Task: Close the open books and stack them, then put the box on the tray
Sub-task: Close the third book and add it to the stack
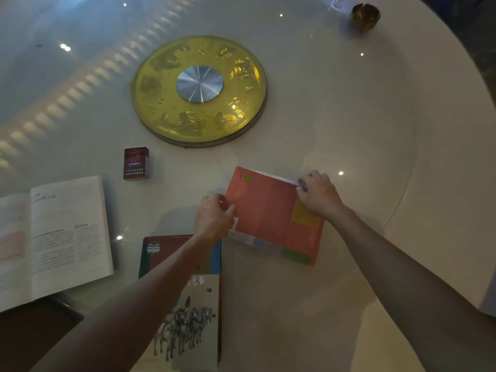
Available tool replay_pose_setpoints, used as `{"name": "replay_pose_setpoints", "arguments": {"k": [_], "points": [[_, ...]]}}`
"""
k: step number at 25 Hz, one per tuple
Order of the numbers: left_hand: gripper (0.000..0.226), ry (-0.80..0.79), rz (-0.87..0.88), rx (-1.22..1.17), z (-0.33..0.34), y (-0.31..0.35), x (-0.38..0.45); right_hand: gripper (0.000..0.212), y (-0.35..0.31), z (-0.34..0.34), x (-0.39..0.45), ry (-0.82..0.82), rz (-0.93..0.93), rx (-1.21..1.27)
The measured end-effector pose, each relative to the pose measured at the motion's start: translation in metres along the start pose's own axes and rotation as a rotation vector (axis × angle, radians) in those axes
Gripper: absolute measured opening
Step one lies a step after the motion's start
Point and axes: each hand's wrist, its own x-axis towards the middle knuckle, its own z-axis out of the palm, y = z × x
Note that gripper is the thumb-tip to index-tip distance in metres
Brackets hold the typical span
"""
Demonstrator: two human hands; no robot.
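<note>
A red-orange book (271,213) lies closed on the white table, right of centre. My left hand (213,217) grips its left edge and my right hand (318,194) grips its far right corner. A closed book with horses on its cover (188,318) lies near me, partly under my left forearm. An open book (53,237) lies at the left with its white pages up. A small dark red box (136,162) stands behind the books. The round golden tray (161,103) with a silver hub sits at the table's centre.
A small dark brown cup (365,16) stands at the far right near the table's curved edge. A dark chair or seat (35,328) shows below the open book at the lower left. The glossy table top (349,116) reflects ceiling lights.
</note>
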Motion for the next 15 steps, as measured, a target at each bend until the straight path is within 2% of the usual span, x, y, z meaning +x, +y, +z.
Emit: {"name": "replay_pose_setpoints", "arguments": {"k": [4, 8, 13, 15], "points": [[0.021, 0.112, 0.082, -0.045, 0.001, -0.006, -0.007, 0.034, 0.002, -0.001, -0.009, 0.016, -0.058, 0.066], [0.005, 0.117, 0.026, -0.182, -0.001, -0.008, -0.009, 0.035, 0.005, -0.006, -0.015, -0.040, -0.125, 0.049], [0.003, 0.086, -0.029, -0.314, -0.001, -0.008, -0.010, 0.033, 0.001, -0.004, -0.019, -0.096, -0.119, 0.022], [0.013, 0.082, -0.030, -0.303, 0.000, -0.008, -0.010, 0.029, -0.005, -0.001, -0.021, -0.107, -0.095, 0.009]]}}
